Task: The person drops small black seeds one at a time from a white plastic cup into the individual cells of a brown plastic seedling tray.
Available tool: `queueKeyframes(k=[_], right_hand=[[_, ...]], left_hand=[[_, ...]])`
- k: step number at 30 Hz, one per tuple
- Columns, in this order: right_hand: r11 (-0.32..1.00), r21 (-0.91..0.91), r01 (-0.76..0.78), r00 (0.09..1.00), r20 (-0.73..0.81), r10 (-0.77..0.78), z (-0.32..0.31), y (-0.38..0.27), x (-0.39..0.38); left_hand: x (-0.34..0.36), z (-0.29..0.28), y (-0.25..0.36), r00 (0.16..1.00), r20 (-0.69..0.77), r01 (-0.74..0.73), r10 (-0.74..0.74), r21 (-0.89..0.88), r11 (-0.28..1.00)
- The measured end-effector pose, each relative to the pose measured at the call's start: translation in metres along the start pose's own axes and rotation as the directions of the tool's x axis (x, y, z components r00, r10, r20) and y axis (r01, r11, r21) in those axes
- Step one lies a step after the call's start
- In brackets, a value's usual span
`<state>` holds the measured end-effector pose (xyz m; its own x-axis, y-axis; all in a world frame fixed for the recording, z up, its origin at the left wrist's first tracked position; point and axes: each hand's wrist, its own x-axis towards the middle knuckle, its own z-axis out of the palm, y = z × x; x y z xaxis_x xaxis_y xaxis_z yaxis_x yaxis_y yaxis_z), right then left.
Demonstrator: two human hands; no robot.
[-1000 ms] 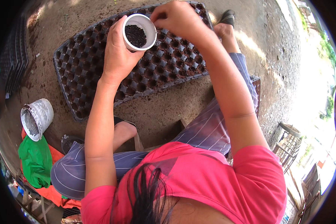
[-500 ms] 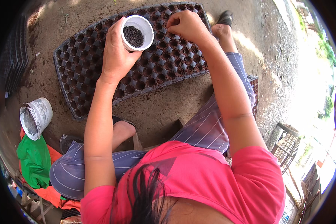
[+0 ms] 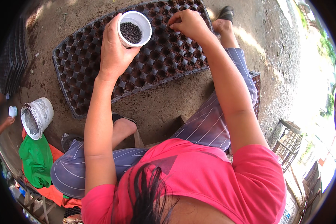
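My left hand (image 3: 115,56) is wrapped round a white plastic cup (image 3: 143,23), tilted so that its inside shows. Small dark round seeds (image 3: 131,33) cover the bottom of the cup. Below both hands lies a black seedling tray (image 3: 149,69), its many cells filled with dark brown soil that has small hollows. Over the tray's far right part is my right hand (image 3: 190,25), thumb and fingertips pinched together. Whatever is between those fingertips is too small to make out.
A stack of black trays (image 3: 11,59) stands at the far left. Nearer are a stained white bucket (image 3: 44,114) and a green cloth (image 3: 35,160). Another person's hand (image 3: 7,121) holds a small pale cup (image 3: 12,111) at the left edge. My foot (image 3: 223,25) is beside the tray.
Another person's hand with a small cup has come into view at the left edge. My right hand has shifted slightly over the tray, still pinched. The white cup stays in my left hand.
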<state>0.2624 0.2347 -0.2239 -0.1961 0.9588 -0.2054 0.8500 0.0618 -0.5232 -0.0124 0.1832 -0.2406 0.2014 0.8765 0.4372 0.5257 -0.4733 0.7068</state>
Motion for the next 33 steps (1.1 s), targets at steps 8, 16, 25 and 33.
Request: queueKeyframes(k=[8, 16, 25, 33], right_hand=[[0.997, -0.067, 0.034, 0.998, -0.044, -0.037, 0.003, -0.002, -0.005], [0.998, -0.055, -0.005, 0.997, 0.072, 0.009, -0.002, -0.009, -0.016], [0.857, -0.267, 0.44, 0.895, 0.202, -0.397, 0.004, -0.104, -0.025], [0.977, 0.128, 0.173, 0.985, -0.021, -0.172, -0.016, -0.051, -0.024]], left_hand=[[-0.001, -0.001, 0.002, 1.0, 0.019, 0.006, -0.006, 0.008, 1.0], [0.0, 0.001, 0.002, 1.0, -0.018, -0.024, 0.024, -0.007, 1.0], [-0.006, 0.02, 0.032, 0.996, 0.079, -0.03, 0.037, -0.085, 0.996], [-0.008, 0.006, 0.014, 0.999, 0.011, -0.034, 0.034, -0.02, 0.999]])
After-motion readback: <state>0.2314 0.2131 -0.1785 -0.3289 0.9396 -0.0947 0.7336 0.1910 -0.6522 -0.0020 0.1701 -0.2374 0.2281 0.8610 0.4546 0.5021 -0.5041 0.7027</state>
